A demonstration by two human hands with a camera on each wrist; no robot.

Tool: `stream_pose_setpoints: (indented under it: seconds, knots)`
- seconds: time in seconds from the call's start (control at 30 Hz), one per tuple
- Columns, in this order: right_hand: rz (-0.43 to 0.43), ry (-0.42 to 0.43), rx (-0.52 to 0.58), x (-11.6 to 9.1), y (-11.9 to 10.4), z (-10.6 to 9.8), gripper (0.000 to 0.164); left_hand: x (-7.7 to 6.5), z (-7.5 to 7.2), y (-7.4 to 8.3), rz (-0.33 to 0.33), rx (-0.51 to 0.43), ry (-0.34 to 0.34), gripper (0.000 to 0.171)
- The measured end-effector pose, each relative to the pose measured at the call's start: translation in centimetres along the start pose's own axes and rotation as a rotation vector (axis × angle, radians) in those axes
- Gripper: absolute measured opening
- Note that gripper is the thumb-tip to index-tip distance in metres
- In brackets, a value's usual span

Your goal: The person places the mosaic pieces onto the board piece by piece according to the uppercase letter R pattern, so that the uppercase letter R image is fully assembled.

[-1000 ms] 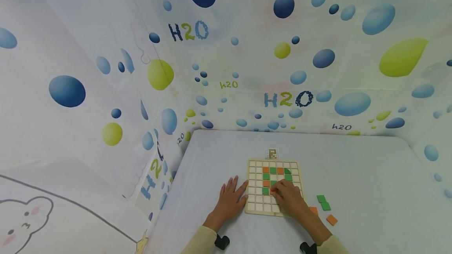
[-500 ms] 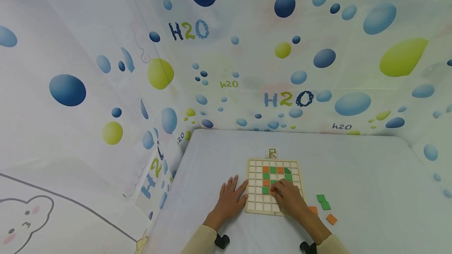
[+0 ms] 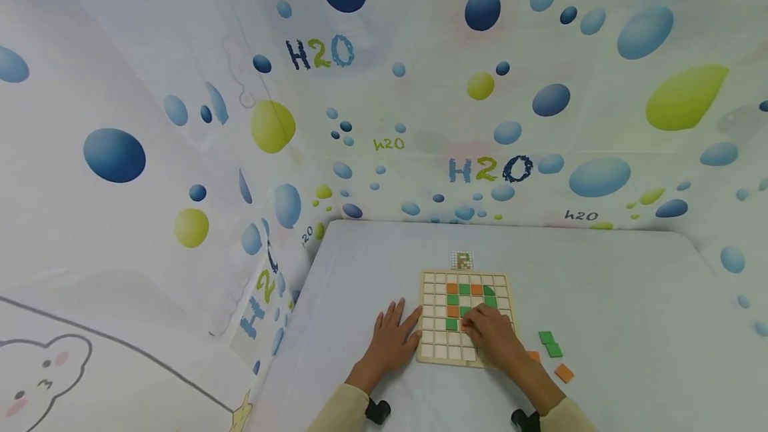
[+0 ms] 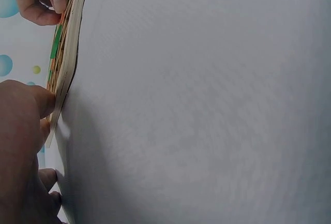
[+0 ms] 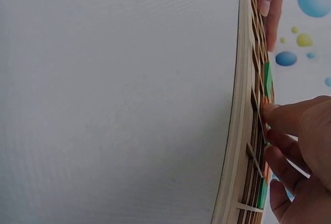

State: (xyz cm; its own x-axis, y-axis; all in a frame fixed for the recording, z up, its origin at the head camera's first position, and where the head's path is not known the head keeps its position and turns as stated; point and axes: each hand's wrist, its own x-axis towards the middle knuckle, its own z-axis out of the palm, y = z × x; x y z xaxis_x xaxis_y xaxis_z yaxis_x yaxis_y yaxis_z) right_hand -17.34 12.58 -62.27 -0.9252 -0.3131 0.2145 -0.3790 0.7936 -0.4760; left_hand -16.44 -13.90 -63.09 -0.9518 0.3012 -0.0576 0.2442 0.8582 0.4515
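A pale wooden grid board (image 3: 439, 352) lies on the white table, with green and orange square tiles set in several of its cells. My left hand (image 3: 393, 342) rests flat with fingers spread, its thumb and forefinger at the board's left edge. Over the lower middle of the grid, my right hand (image 3: 492, 337) pinches an orange tile (image 3: 464, 327) just right of a green tile (image 3: 451, 325). The fingers cover most of that orange tile. In the right wrist view, the thumb (image 5: 276, 114) presses at an orange piece low in the grid.
A small pattern card (image 3: 463, 260) lies behind the board. To the right are loose green tiles (image 3: 555, 350) and an orange tile (image 3: 564, 373). Another orange tile (image 3: 534, 356) is partly hidden by my right wrist. A printed curtain (image 3: 408, 85) stands behind the table.
My right hand has shifted very slightly to the right at the orange tile. The left hand and the board stay where they were.
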Motion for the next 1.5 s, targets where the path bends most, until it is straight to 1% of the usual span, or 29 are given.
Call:
stream_pose_setpoints:
  seconds: [0.1, 0.33, 0.47, 0.53, 0.63, 0.73, 0.83, 0.93, 1.07, 1.23, 1.33, 1.4, 1.5]
  knots:
    - [-0.002, -0.006, 0.017, 0.0, 0.1, 0.1, 0.012, 0.1, 0.1, -0.2, 0.003, -0.002, 0.004, 0.055]
    - [-0.006, 0.02, 0.017, 0.0, 0.4, 1.1, 0.012, 0.0, 0.3, -0.3, 0.006, -0.002, 0.006, 0.055]
    - [-0.031, 0.046, 0.031, 0.1, 0.0, 1.5, 0.024, -0.1, 0.2, -0.2, 0.008, -0.008, 0.002, 0.055]
    - [-0.067, 0.077, 0.025, 0.2, -0.3, 1.8, 0.031, -0.1, 0.1, -0.1, 0.012, -0.007, 0.004, 0.055]
    - [-0.148, 0.118, -0.005, 0.4, -0.6, 2.1, 0.036, -0.2, -0.1, 0.1, 0.019, -0.003, 0.012, 0.054]
    - [-0.233, 0.144, -0.021, 0.5, -0.6, 2.5, 0.036, -0.2, -0.2, 0.1, 0.02, 0.003, 0.01, 0.054]
    - [-0.27, 0.156, -0.015, 0.3, -0.6, 2.6, 0.034, -0.1, -0.2, 0.1, 0.021, -0.004, 0.006, 0.054]
    - [-0.253, 0.165, -0.028, 0.3, -0.6, 2.5, 0.031, 0.0, -0.2, 0.0, 0.019, -0.003, 0.01, 0.054]
    - [-0.212, 0.147, -0.05, 0.5, -0.6, 2.4, 0.029, 0.0, -0.2, 0.0, 0.011, 0.003, 0.012, 0.054]
    - [-0.171, 0.123, -0.034, 0.6, -0.5, 2.5, 0.025, 0.0, -0.2, -0.1, 0.02, -0.005, 0.016, 0.054]
    - [-0.164, 0.121, -0.03, 0.5, -0.4, 2.6, 0.024, 0.0, -0.1, -0.2, 0.023, -0.005, 0.019, 0.054]
    - [-0.177, 0.137, -0.031, 0.3, -0.3, 2.6, 0.023, 0.0, 0.0, -0.2, 0.023, -0.006, 0.019, 0.054]
    - [-0.195, 0.183, -0.022, -0.1, 0.3, 2.2, 0.024, 0.0, 0.1, -0.3, 0.022, -0.011, 0.018, 0.054]
